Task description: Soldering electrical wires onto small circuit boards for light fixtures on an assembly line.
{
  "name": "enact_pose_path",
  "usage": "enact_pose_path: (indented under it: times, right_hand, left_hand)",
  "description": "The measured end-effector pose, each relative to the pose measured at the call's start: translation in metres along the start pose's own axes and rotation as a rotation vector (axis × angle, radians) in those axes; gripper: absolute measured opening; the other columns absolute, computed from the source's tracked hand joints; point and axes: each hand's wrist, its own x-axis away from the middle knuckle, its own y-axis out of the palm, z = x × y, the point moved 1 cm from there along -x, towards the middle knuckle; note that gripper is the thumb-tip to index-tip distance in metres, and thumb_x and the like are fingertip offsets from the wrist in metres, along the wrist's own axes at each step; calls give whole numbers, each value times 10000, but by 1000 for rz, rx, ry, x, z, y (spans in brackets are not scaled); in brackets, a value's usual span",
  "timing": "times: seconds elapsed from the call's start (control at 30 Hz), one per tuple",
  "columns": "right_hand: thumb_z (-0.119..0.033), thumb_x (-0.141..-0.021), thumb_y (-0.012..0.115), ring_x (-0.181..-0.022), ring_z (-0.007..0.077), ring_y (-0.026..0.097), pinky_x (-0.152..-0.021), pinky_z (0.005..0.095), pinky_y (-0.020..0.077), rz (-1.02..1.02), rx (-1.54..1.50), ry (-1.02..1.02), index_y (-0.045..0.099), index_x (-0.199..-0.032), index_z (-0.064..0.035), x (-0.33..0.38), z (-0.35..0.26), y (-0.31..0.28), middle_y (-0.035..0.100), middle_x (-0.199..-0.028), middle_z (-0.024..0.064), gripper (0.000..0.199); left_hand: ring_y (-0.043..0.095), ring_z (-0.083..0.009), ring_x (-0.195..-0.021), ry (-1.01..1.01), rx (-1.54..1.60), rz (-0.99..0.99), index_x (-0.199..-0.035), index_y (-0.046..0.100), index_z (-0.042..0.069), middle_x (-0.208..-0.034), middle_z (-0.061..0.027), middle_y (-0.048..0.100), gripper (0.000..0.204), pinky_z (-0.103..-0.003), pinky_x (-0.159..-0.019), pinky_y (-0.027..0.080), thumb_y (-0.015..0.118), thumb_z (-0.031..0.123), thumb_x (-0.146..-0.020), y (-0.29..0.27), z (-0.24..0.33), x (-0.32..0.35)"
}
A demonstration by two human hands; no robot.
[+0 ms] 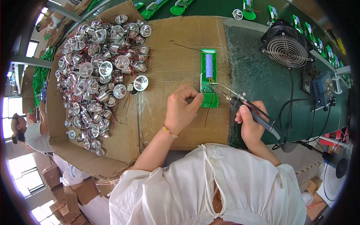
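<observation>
A green plastic flashlight housing (211,102) lies open on the cardboard sheet, with a purple cylindrical battery (209,65) in its upper part. Below the battery, short red and dark wires gather at the solder spot. My left hand (182,108) is closed in a pinch at the housing's left edge, seemingly on a thin dark wire, its end hidden by the fingers. In my right hand (250,122) is a soldering iron (258,119) with a thin metal solder-feed tube (228,90). Its tip reaches over the wires inside the housing.
To the left, a cardboard box (93,168) holds many silver reflector cups (92,67) with wires. A black fan (287,50) with a round grille stands at the far right, near a blue power unit (323,92). More green housings (249,11) lie along the back. Another person (33,135) sits beyond the box.
</observation>
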Motion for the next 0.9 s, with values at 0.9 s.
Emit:
enact_pose_path:
  times: [0.9]
  right_hand:
    - [-183, -799, 639, -576, 56, 543, -522, 207, 431, 194, 29, -69, 520, -798, -22, -11, 5, -72, 589, -655, 28, 199]
  left_hand:
    - [584, -74, -608, -180, 138, -59, -747, 620, -23, -665, -49, 621, 85, -209, -528, 457, 629, 59, -729, -11, 28, -8]
